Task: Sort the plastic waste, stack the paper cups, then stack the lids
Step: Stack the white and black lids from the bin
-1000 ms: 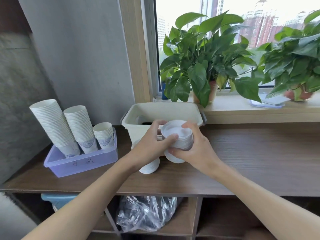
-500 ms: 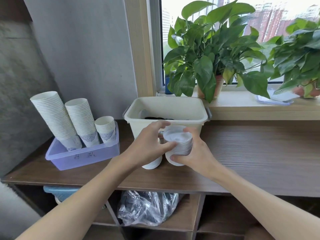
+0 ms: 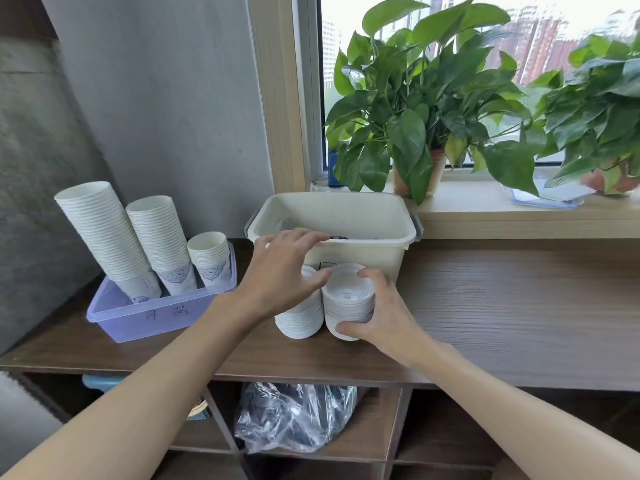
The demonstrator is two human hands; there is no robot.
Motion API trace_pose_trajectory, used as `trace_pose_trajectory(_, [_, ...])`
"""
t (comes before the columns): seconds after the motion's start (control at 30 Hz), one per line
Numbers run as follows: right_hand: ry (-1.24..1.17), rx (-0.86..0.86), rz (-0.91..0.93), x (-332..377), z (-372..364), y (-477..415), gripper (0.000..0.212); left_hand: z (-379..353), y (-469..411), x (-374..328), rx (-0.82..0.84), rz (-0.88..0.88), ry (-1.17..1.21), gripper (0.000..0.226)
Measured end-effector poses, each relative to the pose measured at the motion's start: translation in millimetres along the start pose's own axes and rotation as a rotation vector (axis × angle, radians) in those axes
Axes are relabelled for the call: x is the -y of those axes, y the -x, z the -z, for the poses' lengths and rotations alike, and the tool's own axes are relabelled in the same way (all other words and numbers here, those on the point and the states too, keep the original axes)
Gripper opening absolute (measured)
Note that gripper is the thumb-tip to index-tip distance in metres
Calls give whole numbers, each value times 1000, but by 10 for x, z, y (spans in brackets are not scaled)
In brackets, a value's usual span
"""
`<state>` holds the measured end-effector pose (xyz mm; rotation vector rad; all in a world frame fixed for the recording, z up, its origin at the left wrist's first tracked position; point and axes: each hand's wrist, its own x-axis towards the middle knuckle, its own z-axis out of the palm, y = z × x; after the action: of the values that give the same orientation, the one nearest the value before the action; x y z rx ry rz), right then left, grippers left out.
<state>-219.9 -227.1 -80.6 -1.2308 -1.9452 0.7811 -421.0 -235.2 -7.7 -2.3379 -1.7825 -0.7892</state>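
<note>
**Lids: right hand [image 3: 384, 317] grips one stack, left hand [image 3: 284, 268] spread over the other**

Nearest to me, both bare forearms come up from the bottom corners of the view and meet over the front of the wooden counter [image 3: 502, 306]. Under its edge, in an open shelf bay, I see a crumpled clear plastic bag [image 3: 294, 417].

On the counter two stacks of white lids stand side by side, very close together. The right hand wraps the right lid stack [image 3: 348, 299]: the thumb presses low on its front and the fingers curl round its far right side. That stack stands upright on the wood. The left hand hangs palm down above the left lid stack [image 3: 299, 317], with its fingers straight and fanned toward the bin behind and the thumb pointing at the top of the right stack. It holds nothing. I cannot tell whether it touches the lids beneath it.

Just behind both stacks stands a cream bin [image 3: 332, 216] with something dark inside. To its left a purple tray [image 3: 152, 313] holds three leaning stacks of paper cups [image 3: 104, 237]: tall, middling and short. Farthest off, potted plants [image 3: 415, 109] stand on the window sill [image 3: 485, 209].
</note>
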Motion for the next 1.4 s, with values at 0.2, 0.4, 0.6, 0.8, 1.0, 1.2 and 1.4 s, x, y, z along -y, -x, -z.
trace_pose_trajectory(0.2, [55, -8, 79, 119, 218, 26, 81, 16, -40, -6, 3, 17, 39, 45])
trace_pose_trajectory(0.4, [195, -178, 285, 418, 536, -146, 59, 0, -69, -15, 8, 21, 84, 48])
trace_pose_trajectory(0.6, [219, -103, 301, 597, 663, -640, 35, 32, -204, 181, -60, 100, 127, 50])
trace_pose_trajectory(0.8, [236, 195, 239, 706, 452, -1364, 34, 85, -558, 583, -17, 185, 11, 68])
trace_pose_trajectory(1.0, [332, 351, 281, 666, 44, -2076, 52, 81, -720, 833, 116, 171, 126, 57])
trace_pose_trajectory(1.2, [336, 442, 478, 649, -219, -2360, 45, 75, -736, 904, 88, 130, 172, 59])
trace_pose_trajectory(1.4, [427, 390, 521, 424, -441, -2569, 25, 47, -746, 927, 90, 115, 172, 66])
